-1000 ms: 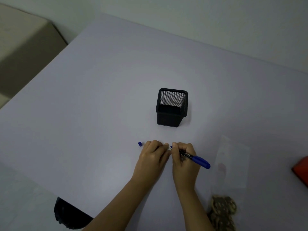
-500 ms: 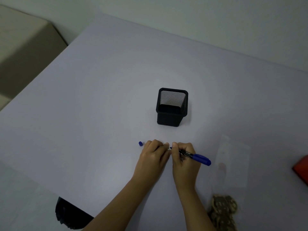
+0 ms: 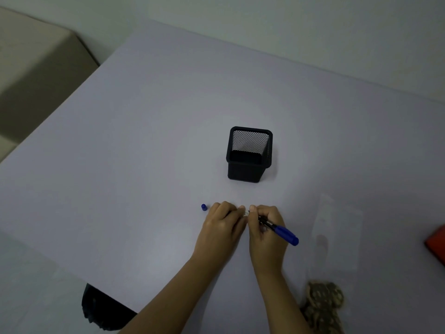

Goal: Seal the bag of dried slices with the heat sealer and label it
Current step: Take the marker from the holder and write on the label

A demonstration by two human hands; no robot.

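While both hands work at the near middle of the table, the scene reads as follows, nearest item first.

Bag of dried slices (image 3: 323, 303): lies at the near right edge of the table (image 3: 144, 141), brown slices bunched at its near end, clear upper part (image 3: 339, 227) stretching away flat. Whether it is sealed cannot be told.

Right hand (image 3: 266, 233): clenched around a marker (image 3: 279, 229) in a writing grip, blue end pointing back and right, tip hidden at the fingertips.

Left hand (image 3: 222, 226): fingers curled down onto the table, pinching or pinning a small pale item (image 3: 246, 214) where the two hands meet; judged to be the label, but too small to confirm.

Cap (image 3: 204, 207): blue, loose on the table just left of the left hand.

Current step (judgement): writing the label, ahead of fixing it to the bag.

Risk 1: label slips under the tip if the left hand eases its pressure; the writing smears or skews.

Risk 2: cap is knocked and rolls away when the left hand lifts; the marker is left uncapped.

Risk 3: wet ink is rubbed by the fingers crowding the tip.

Mesh holder (image 3: 249, 154): black, upright, beyond the hands, apart from them.

Red object (image 3: 435, 244): at the far right frame edge, unidentified; a heat sealer cannot be confirmed.
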